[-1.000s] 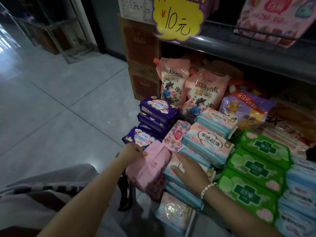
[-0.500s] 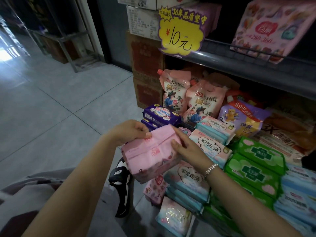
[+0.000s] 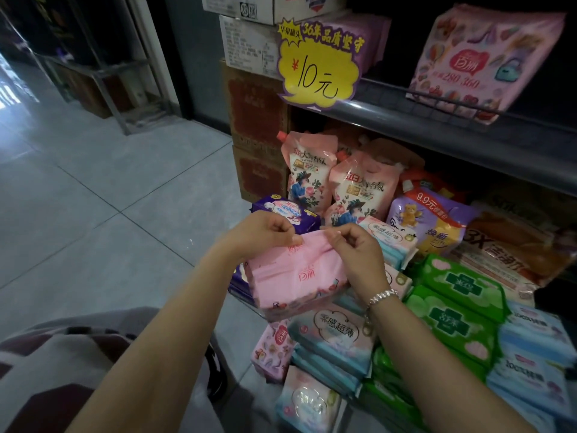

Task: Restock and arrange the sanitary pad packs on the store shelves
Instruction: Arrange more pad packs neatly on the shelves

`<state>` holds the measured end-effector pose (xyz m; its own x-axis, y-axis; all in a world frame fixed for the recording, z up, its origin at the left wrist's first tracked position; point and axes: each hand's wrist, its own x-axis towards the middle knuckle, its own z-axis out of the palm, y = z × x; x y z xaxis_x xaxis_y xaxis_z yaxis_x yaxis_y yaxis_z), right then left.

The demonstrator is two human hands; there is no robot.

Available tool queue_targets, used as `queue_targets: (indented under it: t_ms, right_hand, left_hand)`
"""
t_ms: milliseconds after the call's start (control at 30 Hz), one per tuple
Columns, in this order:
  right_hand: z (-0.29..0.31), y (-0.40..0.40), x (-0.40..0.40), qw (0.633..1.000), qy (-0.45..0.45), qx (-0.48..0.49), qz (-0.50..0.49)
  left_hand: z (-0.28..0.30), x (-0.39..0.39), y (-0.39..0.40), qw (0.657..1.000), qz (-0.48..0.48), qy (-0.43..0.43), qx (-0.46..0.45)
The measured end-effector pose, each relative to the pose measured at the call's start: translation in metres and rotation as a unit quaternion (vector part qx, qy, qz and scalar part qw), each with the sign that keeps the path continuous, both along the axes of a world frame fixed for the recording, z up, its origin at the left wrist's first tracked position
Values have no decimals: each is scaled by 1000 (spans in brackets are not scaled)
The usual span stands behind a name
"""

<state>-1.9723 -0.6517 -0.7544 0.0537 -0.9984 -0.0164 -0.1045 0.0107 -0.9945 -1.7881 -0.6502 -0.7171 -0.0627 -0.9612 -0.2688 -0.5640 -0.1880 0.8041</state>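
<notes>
The left hand (image 3: 259,234) and right hand (image 3: 356,254) each pinched the top edge of the pink pad pack (image 3: 296,273), which hung between them. Purple packs (image 3: 285,214) lay just beyond the left hand; green packs (image 3: 459,282) lay right of the right hand.

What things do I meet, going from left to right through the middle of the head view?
Floor tiles → left hand → pink pack → right hand → green packs → blue packs.

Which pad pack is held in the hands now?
The plain pink pack: both hands, left and right, pinch its top edge; the others lie stacked.
</notes>
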Motion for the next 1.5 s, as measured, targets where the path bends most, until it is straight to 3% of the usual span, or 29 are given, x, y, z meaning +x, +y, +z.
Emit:
queue_targets:
  t_ms: [100,200,300,367,400,467,533,633,800,933,1200,1500]
  right_hand:
    - [-3,-3,5,996,55,-40,-66]
    - [-14,-1,15,988,77,-61,-117]
    - [-29,0,28,980,100,-88,-149]
    - [-39,-4,38,973,112,-103,-175]
    - [-42,-5,43,969,117,-116,-183]
    - [-47,-7,49,962,128,-150,-189]
    - [-51,-7,53,953,148,-182,-190]
    - [-53,-11,55,946,168,-200,-190]
    - [-47,-18,50,942,166,-205,-210]
    - [-34,-26,38,949,94,-187,-238]
    - [-27,-40,7,933,66,-203,-289]
    - [-27,-37,-7,932,51,-207,-294]
  left_hand:
    - [-24,4,-2,995,83,-5,-58]
    - [-79,5,13,970,193,135,-62]
    - [-129,3,22,879,351,321,-8]
    - [-153,11,23,812,438,385,21]
    - [-166,17,25,810,458,365,30]
    - [-194,22,39,855,441,268,47]
    - [-225,19,53,882,406,228,77]
    - [-263,10,63,874,403,236,136]
    - [-305,3,79,871,391,147,257]
    - [-300,-12,68,873,392,193,217]
    - [-246,-36,5,884,351,286,114]
    - [-243,-50,-26,870,416,220,145]
